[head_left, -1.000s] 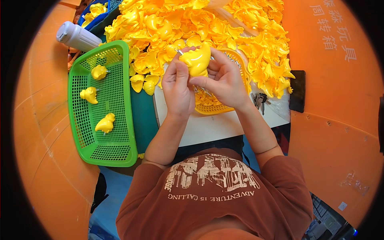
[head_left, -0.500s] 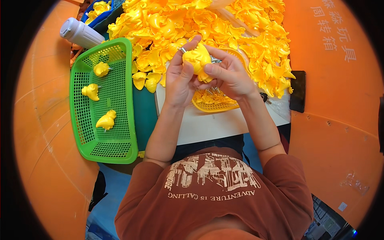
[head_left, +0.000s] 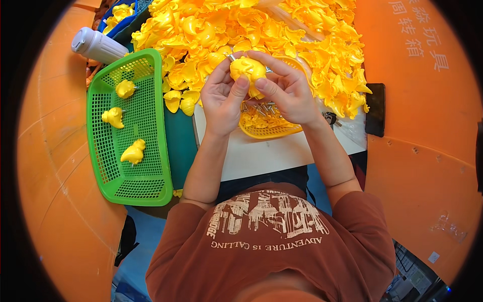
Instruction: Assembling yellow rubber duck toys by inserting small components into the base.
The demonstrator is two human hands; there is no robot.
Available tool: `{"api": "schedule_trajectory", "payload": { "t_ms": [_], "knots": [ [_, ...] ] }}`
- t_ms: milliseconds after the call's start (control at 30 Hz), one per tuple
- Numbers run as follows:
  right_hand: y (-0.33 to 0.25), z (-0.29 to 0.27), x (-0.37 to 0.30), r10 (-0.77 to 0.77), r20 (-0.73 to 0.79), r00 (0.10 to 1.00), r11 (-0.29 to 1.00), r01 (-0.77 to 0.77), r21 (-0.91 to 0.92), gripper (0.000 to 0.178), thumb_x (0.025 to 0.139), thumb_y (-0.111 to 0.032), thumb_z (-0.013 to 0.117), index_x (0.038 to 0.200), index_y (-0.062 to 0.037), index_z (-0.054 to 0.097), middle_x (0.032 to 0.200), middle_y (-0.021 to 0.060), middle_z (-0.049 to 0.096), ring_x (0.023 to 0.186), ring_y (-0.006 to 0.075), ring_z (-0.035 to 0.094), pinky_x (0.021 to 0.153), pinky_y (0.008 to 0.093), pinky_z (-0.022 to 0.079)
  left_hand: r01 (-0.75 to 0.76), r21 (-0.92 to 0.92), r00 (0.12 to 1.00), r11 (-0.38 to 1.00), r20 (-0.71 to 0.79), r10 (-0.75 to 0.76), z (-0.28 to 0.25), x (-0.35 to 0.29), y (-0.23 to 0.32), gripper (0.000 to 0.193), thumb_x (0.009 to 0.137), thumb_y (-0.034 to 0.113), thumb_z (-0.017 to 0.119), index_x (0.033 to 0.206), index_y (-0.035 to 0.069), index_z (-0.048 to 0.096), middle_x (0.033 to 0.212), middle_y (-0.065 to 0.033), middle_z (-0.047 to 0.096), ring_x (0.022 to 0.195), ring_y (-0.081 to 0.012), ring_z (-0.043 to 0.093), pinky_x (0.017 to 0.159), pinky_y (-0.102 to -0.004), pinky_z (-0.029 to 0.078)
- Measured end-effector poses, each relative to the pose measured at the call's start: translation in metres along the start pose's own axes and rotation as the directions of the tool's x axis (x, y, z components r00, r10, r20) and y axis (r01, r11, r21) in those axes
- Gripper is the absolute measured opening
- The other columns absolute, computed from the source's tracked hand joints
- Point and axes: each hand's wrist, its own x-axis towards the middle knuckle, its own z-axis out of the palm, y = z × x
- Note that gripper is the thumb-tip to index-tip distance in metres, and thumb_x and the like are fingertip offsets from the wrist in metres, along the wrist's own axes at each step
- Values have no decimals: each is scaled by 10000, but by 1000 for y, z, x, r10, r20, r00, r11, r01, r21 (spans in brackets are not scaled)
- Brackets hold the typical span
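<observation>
The person's left hand (head_left: 221, 99) and right hand (head_left: 292, 95) meet over the worktop (head_left: 256, 160), both curled around one yellow plastic figure (head_left: 248, 69); the two thumbs press its near side, and a small metal pin (head_left: 232, 58) pokes out at its upper left, near the left fingers; how the far fingertips sit I can't make out from here. Just beneath the hands is a yellow basket (head_left: 266, 135), partly covered by them, with metal pieces and yellow bits in it; off to the person's left lies a long green basket (head_left: 163, 121), three more yellow figures (head_left: 133, 151) spaced apart inside; beyond the hands spreads a great heap of yellow shells (head_left: 201, 35); a pale lidded bottle (head_left: 98, 45) lies tilted near the green basket's far end, and keys (head_left: 330, 118) sit near the right wrist.
</observation>
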Motion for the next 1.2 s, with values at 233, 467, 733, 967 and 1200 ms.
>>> {"api": "schedule_trajectory", "payload": {
  "t_ms": [233,467,733,967,1200],
  "knots": [
    [2,1,-2,-10,2,1000,960,10,-281,438,896,-31,505,1316,11,386,1143,97,559,959,111,561,827,233,471,51,-54,996,997,-73,-55,-1,0,-2,440,844,87,625,1211,-85,453,1080,-123,576,928,-137,581,797,-242,483],
    [3,-4,-4,-70,-28,997,817,41,-575,430,867,-3,543,1284,20,440,1108,90,588,913,77,546,772,208,459,-20,122,1000,992,23,17,-2,0,1,413,851,72,611,1194,-93,450,1062,-119,572,931,-143,578,811,-244,478],
    [-4,-7,-4,-120,37,992,764,116,-635,419,869,-12,537,1279,14,450,1077,83,609,875,69,557,749,203,461,-97,113,992,989,93,86,-7,3,0,416,859,84,602,1199,-92,438,1110,-128,557,975,-148,560,847,-255,461],
    [-4,-4,-4,-120,-28,992,769,75,-635,441,855,-5,555,1284,0,452,1051,94,618,880,82,573,753,215,474,-127,39,992,991,31,126,-2,0,-8,476,870,155,600,1233,-90,413,1161,-122,542,1008,-147,544,866,-251,447],
    [-6,6,-3,-146,31,989,699,125,-704,453,812,1,616,1250,-18,499,993,97,639,854,93,593,759,238,492,-153,63,988,986,25,151,-1,-4,-1,433,880,148,587,1225,-67,437,1156,-99,533,996,-136,538,862,-241,442]
  ]
}}
